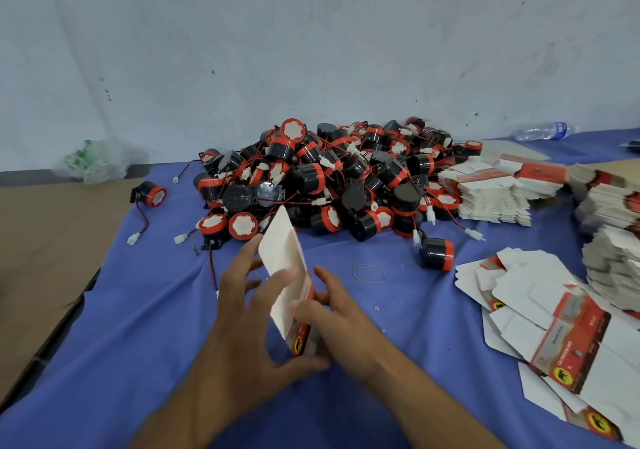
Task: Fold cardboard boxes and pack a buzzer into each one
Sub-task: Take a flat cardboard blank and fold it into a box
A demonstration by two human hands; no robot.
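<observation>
- Blue cloth point(138, 310) over the tabletop, nearest of all, running away to the wall.
- Holding a flat carton point(282, 258) above the cloth, tilted on edge, plain white face to the left, red print along its right edge.
- Left hand point(242, 313) gripping it: thumb under the lower end, fingers spread up the white face.
- Right hand point(332, 317) pinching the printed edge between thumb and curled fingers, forefinger stretched forward.
- Loose carton blanks point(554, 327) fanned out at near right.
- Rubber band point(354, 272) lying just beyond the hands.
- Lone buzzer point(437, 254), black with an orange rim, on its side right of the band.
- Heaped pile of buzzers point(332, 178) with red wires and white plugs at mid-table.
- Stacked blanks point(491, 192) touching the pile's right side.
- Stray buzzer point(150, 194) left of the pile, by the brown cardboard sheet point(45, 241).
- Plastic bag point(95, 163) and water bottle point(542, 131) against the pale wall point(311, 50).
</observation>
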